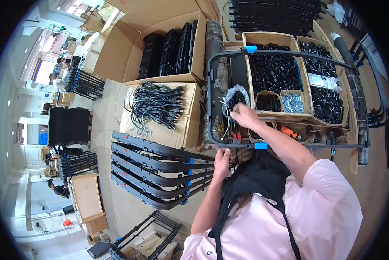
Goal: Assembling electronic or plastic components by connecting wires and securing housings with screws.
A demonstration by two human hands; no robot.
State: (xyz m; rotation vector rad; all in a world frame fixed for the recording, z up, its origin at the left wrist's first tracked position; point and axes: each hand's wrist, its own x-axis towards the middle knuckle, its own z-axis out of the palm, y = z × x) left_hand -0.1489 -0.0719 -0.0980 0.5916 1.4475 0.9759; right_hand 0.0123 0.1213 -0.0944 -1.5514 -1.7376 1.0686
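Observation:
A black tubular frame [210, 86] with rounded corners and blue sleeves lies across the bench in front of me. My left hand [222, 164] is closed around its near rail by the left corner, thumb on top. Inside the frame, my right hand [245, 116] has its fingers pinched together beside thin white wires [226, 108]; what lies between the fingertips is too small to make out. Just beyond those fingers sits a clear plastic bag [236, 93] of small black parts. Pliers with red handles [236, 134] lie below the right hand.
Cardboard boxes of black knobs [274, 65] and bolts [292, 103] stand beyond the right hand. An orange power tool [289, 131] rests under the frame. To the left are bundled cables [157, 104] on a carton, a box of black panels [177, 47], and stacked curved frames [155, 173].

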